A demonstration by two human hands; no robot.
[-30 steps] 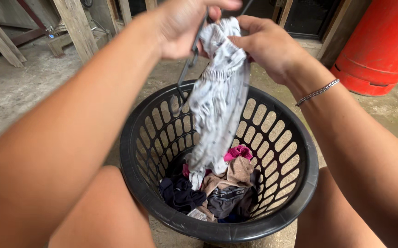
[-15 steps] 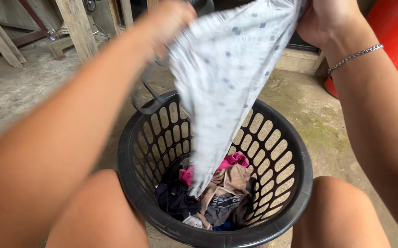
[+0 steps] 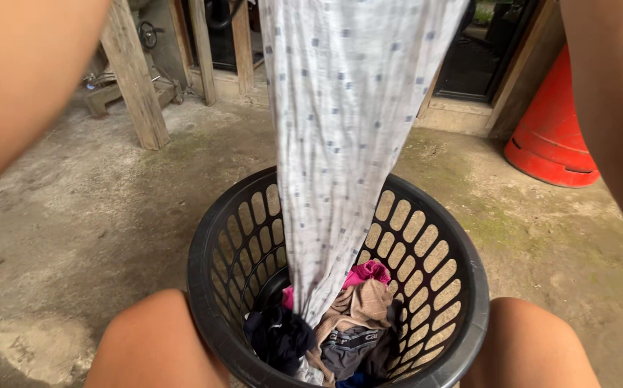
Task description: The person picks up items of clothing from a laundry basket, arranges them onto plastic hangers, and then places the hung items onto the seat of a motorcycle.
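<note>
A white garment with small blue squares (image 3: 340,144) hangs stretched from above the top edge of the view. Its lower end reaches down into a black round laundry basket (image 3: 204,244). Both of my hands are above the frame and hidden. Only my left forearm (image 3: 17,79) and right forearm (image 3: 613,108) show at the upper corners. At the bottom of the basket lies a pile of clothes (image 3: 358,316) in pink, tan, grey and dark blue. My knees (image 3: 157,345) flank the basket.
The basket stands on a rough concrete floor (image 3: 74,237). A red cylinder (image 3: 552,136) stands at the right back. Wooden posts (image 3: 135,79) and a dark doorway (image 3: 480,50) lie behind.
Both arms have risen, lifting the garment higher and pulling it out long. My hands and the dark hanger have left the top of the view. The view has shifted toward the floor behind the basket.
</note>
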